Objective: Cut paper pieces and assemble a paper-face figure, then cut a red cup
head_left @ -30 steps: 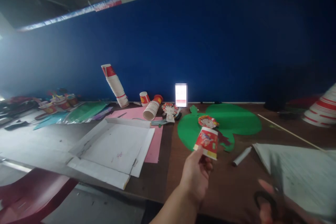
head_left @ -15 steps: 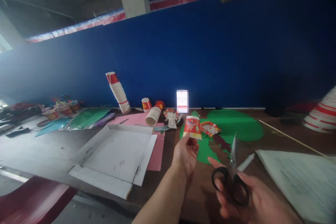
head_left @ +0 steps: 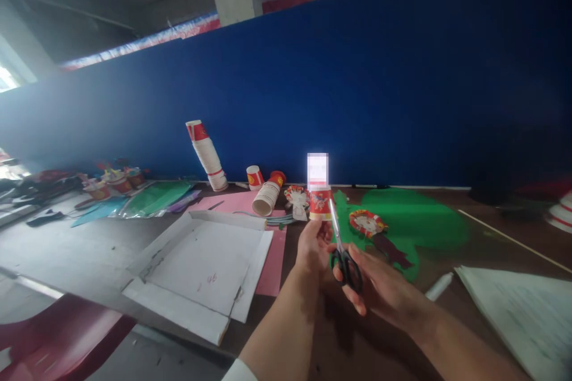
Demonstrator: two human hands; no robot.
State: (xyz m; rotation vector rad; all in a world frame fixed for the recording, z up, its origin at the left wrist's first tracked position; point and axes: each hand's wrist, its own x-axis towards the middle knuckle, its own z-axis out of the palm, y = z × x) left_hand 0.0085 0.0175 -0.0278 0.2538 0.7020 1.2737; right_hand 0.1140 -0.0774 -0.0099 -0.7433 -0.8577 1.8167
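A red paper cup [head_left: 320, 203] with a printed picture is gripped by my left hand [head_left: 313, 244], its fingers round the lower end. My right hand [head_left: 364, 274] has its fingers through the black handles of a pair of scissors [head_left: 338, 238]. Their blades point up and away, with the tip right beside the cup's right side; I cannot tell whether they touch it. Just beyond the hands lies green paper [head_left: 402, 214], with a red-and-white round paper figure [head_left: 367, 224] on it. A similar white paper cutout [head_left: 297, 202] lies left of the cup.
A shallow white cardboard tray [head_left: 201, 262] sits on pink paper [head_left: 273, 262] at left. Behind it are a tall leaning cup stack [head_left: 208, 158], a lying stack [head_left: 268, 195] and a single cup [head_left: 254, 177]. Printed sheets [head_left: 513, 315] and a thin stick [head_left: 513, 239] lie right. A blue partition [head_left: 286, 95] stands behind.
My right hand has brought the scissors up and left to the cup. The cup is more upright and slightly higher. The view has shifted a little.
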